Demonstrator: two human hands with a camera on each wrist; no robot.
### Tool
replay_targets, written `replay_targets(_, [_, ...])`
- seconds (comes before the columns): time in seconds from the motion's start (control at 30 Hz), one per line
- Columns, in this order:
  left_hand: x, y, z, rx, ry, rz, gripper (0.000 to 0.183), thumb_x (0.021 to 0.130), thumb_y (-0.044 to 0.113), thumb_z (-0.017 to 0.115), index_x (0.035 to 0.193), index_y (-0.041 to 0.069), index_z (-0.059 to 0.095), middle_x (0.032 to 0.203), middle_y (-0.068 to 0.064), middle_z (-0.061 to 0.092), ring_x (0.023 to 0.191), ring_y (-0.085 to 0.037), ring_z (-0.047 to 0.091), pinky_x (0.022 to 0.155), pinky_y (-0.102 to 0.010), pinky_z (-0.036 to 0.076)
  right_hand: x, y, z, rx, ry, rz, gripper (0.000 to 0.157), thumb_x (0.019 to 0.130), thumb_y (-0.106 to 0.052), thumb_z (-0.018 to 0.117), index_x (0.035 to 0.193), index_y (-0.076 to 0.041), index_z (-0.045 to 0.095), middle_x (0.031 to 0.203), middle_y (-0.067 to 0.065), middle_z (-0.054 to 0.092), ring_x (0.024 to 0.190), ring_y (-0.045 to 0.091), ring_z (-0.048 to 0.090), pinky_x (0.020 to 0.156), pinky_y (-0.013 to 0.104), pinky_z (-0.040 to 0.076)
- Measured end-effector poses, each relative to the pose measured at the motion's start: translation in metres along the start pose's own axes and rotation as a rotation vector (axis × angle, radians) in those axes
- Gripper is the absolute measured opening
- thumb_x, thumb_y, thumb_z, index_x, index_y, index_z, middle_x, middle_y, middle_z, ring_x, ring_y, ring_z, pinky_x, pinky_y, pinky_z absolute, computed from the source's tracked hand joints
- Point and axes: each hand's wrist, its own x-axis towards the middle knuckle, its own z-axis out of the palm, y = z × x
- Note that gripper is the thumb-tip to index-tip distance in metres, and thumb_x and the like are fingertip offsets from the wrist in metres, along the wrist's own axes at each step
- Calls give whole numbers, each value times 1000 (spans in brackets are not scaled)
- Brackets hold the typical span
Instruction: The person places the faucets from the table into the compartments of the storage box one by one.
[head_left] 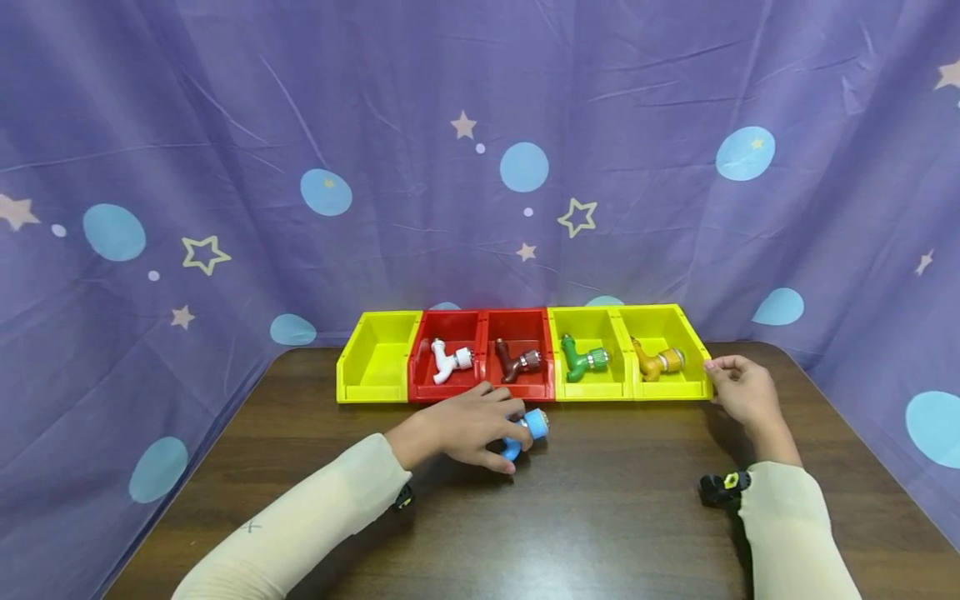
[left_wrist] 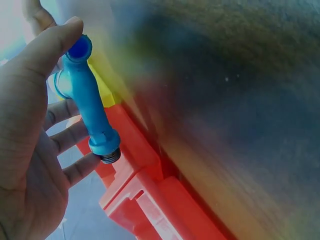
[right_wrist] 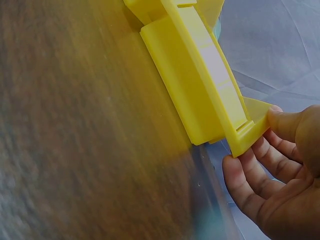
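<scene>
A blue plastic tap (head_left: 537,423) is in my left hand (head_left: 476,423), in front of the red bins. The left wrist view shows the thumb by the mouth of the blue tap (left_wrist: 89,105) and the fingers behind its body, its dark threaded end pointing down. My right hand (head_left: 746,393) pinches the right front corner of the rightmost yellow bin (head_left: 675,390). In the right wrist view the thumb lies on one side of that bin's (right_wrist: 185,75) wall, the fingers on the other. An orange-yellow tap (head_left: 660,363) lies inside it.
Left of it, a yellow bin (head_left: 596,392) holds a green tap (head_left: 581,360). Two red bins (head_left: 517,392) hold a brown tap (head_left: 517,362) and a white tap (head_left: 452,362). Another yellow bin (head_left: 372,392) ends the row at left. A purple curtain (head_left: 420,250) hangs behind the wooden table (head_left: 600,517).
</scene>
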Motion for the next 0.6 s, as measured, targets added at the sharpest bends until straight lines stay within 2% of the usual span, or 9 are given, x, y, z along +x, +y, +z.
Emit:
replay_targets(0.23, [-4,-2,-5,28,1,-11,39,95,62,62,127,39,63,121,6,51,115,-15,43,92,-37,38,1,3,0,7,4,-2,44,110,-33,48,126,7,56,112,24,61,81,19,60,63,26,58])
replay_targets(0.6, [-13,-15,-9,55,31,-54,41,94,61,62,128,38,63,128,3,53,115,-17,45,95,-40,42,1,4,0,7,20,-37,44,109,-33,48,125,7,58,110,24,62,79,17,60,64,27,58])
